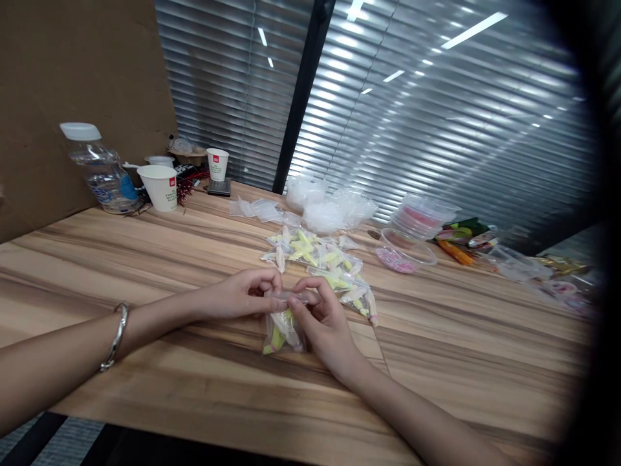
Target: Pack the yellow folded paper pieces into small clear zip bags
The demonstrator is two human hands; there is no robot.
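A small clear plastic bag (283, 333) with yellow and whitish pieces inside hangs between my two hands, near the middle of the table. My left hand (252, 294) pinches the bag's top edge from the left, a silver bracelet on its wrist. On the other side, my right hand (323, 317) grips the same top edge between thumb and fingers. Just beyond my hands lies a pile of similar filled bags (310, 249) with yellow and white contents. Behind that pile are flat clear bags (264, 209).
Puffy clear bags (323, 210) stand by the window blinds. Plastic tubs (422, 217), a round tub with pink bits (395, 259) and an orange item (455, 252) lie to the right. At the back left are a water bottle (104, 175) and paper cups (162, 188).
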